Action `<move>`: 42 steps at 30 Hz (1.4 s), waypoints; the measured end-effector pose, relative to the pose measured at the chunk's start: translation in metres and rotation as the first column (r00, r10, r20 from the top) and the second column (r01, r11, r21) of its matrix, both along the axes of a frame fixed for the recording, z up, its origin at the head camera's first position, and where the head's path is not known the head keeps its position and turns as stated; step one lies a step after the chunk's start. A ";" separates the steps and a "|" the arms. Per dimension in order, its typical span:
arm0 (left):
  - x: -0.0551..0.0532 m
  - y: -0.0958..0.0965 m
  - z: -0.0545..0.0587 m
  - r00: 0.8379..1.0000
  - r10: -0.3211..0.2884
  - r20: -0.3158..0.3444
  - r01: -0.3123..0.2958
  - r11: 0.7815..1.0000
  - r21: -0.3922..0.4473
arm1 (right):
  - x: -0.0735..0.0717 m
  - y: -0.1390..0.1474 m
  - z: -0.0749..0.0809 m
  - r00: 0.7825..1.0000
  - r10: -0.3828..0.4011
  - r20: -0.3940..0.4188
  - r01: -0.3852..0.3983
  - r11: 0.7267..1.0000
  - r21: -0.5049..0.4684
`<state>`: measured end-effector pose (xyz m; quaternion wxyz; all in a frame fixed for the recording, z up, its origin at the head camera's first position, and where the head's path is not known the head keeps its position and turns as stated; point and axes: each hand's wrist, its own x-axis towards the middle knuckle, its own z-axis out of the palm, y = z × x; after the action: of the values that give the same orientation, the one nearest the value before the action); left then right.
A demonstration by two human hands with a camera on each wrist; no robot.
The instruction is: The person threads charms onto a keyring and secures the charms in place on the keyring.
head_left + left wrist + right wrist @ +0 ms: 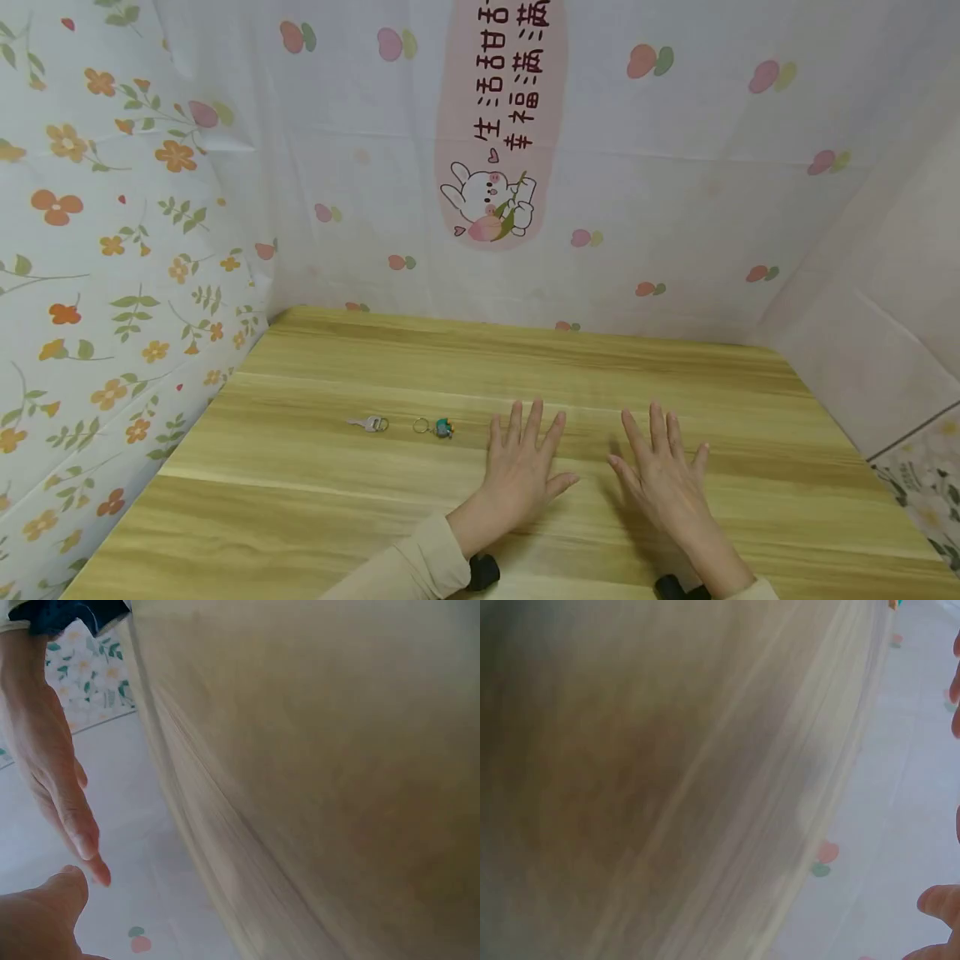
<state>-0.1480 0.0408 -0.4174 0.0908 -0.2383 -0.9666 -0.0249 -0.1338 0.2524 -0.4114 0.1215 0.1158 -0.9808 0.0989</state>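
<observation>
My left hand point(519, 473) is over the middle of the wooden table, palm down with its fingers spread and nothing held. To its right, my right hand point(667, 483) also has its fingers spread, holding nothing. A silver key point(367, 423) with a small ring lies on the table, left of my left hand. Between that key and the hand sits a keychain point(444, 428), a small teal and grey figure on a metal ring point(422, 426). The left wrist view shows my left thumb point(64, 896) low and the right hand point(56, 765) beyond it. Only some right fingertips point(941, 901) show in the right wrist view.
The wood-grain table point(300, 500) ends at the back against a white curtain point(360, 183) printed with hearts and a rabbit. A flowered cloth point(150, 275) hangs along the left side. A pale wall covering point(862, 333) borders the right side. Black wrist straps show below both hands.
</observation>
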 end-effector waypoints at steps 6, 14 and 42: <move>0.013 -0.023 0.006 0.997 -0.032 0.064 0.027 0.997 0.072 | 0.003 -0.017 0.003 0.998 0.032 -0.051 -0.031 0.999 0.016; 0.030 -0.082 0.014 0.992 -0.010 0.126 -0.016 0.977 0.211 | 0.006 -0.059 0.011 0.973 0.155 -0.170 -0.157 0.988 -0.001; -0.058 -0.227 -0.006 0.977 0.060 0.205 -0.120 0.948 0.295 | -0.055 -0.208 -0.004 0.902 0.431 0.026 -0.431 0.901 0.039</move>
<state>-0.2064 -0.1862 -0.4232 0.0335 -0.1735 -0.9651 -0.1931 -0.1892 0.0445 -0.4155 0.0861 0.3316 -0.9339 0.1027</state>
